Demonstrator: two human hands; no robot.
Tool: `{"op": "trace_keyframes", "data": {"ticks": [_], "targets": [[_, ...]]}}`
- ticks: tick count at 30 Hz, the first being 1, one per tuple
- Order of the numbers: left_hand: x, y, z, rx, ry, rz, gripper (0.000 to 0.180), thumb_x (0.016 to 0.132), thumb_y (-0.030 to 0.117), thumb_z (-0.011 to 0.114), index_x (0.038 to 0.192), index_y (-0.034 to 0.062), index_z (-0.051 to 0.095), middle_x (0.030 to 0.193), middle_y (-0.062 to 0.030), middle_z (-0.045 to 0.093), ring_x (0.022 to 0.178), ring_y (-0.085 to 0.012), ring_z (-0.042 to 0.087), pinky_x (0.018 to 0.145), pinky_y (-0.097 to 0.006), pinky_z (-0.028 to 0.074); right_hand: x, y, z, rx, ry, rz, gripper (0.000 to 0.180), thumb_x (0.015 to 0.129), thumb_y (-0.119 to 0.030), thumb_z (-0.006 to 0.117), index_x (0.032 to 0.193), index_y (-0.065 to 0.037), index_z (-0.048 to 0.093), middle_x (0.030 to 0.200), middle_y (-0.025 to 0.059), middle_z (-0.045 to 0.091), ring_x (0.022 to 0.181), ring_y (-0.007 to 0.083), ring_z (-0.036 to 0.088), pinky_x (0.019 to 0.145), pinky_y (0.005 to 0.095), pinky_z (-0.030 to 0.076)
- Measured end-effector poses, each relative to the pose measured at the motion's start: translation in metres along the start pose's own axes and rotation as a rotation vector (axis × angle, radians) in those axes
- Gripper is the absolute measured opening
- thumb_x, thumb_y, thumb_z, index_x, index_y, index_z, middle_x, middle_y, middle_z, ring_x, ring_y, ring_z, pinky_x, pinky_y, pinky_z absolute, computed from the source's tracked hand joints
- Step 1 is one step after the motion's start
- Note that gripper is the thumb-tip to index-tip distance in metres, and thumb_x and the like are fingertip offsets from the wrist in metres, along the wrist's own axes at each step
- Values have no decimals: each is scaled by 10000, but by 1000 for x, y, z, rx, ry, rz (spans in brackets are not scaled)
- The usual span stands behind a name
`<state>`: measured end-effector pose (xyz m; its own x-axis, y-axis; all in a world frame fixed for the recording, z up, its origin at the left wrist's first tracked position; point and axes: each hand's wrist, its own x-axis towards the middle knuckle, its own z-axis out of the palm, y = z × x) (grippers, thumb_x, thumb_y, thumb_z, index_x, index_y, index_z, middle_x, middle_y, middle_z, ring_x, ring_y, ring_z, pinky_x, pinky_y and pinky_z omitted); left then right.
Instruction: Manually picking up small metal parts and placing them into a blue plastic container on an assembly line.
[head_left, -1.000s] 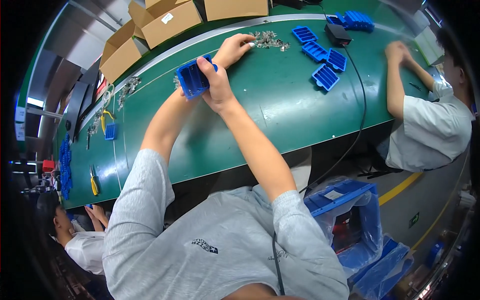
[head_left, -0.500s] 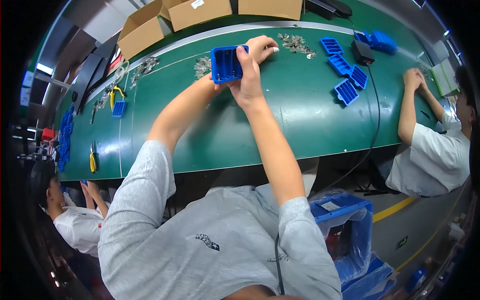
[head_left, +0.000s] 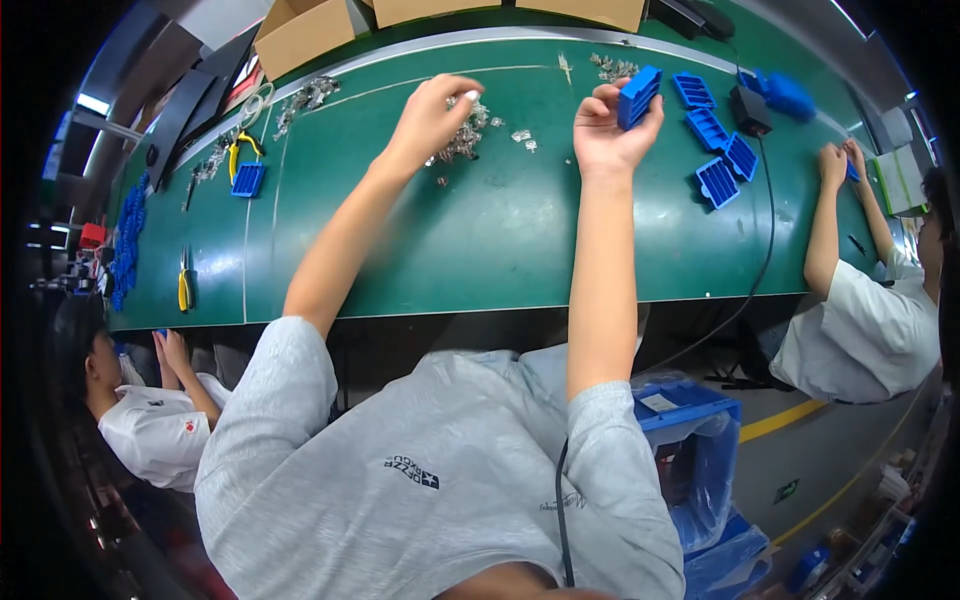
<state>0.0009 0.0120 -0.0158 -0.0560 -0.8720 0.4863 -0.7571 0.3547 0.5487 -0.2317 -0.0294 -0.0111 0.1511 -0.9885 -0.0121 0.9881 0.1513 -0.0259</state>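
On the green worktop [head_left: 520,230], a small metal part [head_left: 470,97] is pinched by the left hand [head_left: 432,110] above the loose pile [head_left: 462,140] and could be dropped, while a blue tray [head_left: 638,96] is gripped by the right hand [head_left: 610,135].

The surface [head_left: 520,230] is looking like matt green rubber, smooth. The tray [head_left: 638,96] at upper right is showing moulded blue plastic. Small parts [head_left: 462,140] are glinting like bare metal. Boxes [head_left: 300,35] at top are looking like dull brown cardboard.

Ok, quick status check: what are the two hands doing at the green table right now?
Left hand on the pile of small metal parts, pinching one. Right hand gripping a blue slotted tray, lifted off the green table. Nothing between them.
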Motion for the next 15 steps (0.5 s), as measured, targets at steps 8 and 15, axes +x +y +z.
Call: {"op": "trace_keyframes", "data": {"ticks": [8, 15], "targets": [[-37, 28, 14, 297, -118, 169, 240, 836, 173, 624, 1066, 160, 691, 1174, -99, 573, 1159, -305, 475, 980, -431, 363, 1, 14, -4, -96, 60, 44, 406, 870, -422, 578, 988, -34, 591, 884, 47, 630, 731, 174, 593, 534, 267, 416], [-46, 56, 30, 418, -221, 271, 322, 841, 211, 627, 1161, 183, 655, 1324, -127, 481, 1293, -378, 363, 1050, -514, 302, 5, 10, -9, -103, 92, 17, 415, 880, -434, 548, 1002, -40, 592, 863, 67, 631, 722, 200, 587, 539, 274, 419]]}}
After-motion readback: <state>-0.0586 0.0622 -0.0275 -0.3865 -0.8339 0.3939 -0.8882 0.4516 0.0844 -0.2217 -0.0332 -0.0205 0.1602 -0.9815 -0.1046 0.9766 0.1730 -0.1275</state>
